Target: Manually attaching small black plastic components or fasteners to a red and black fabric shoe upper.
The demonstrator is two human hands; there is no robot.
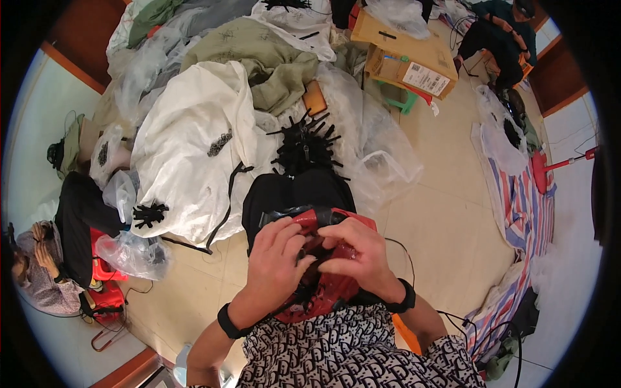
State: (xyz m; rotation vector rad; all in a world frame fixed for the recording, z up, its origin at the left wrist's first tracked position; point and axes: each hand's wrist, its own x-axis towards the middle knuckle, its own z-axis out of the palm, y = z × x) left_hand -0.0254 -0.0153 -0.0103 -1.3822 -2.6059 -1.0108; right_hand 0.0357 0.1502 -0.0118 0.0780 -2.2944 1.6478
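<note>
A shiny red bag-like thing [343, 282] lies across my lap, with small black pieces [304, 292] in it. Over it my left hand [277, 257] is curled, its thumb and fingers around something small and dark that I cannot make out. My right hand [359, 252] faces it from the other side, fingers and thumb bent toward the same spot; what it grips is hidden. A dark band [317, 216] crosses the red thing just beyond my fingertips. Past my knees, a bundle of short black strips [307, 145] rests on clear plastic.
White sacking [187, 142] spreads ahead to the left, bearing a smaller black bundle [150, 213] and a dark chain-like clump [220, 143]. A cardboard box [414, 64] stands on a green stool [402, 100]. Other people sit at far left [48, 258] and far right [504, 39]. Striped sheeting [511, 200] lies right.
</note>
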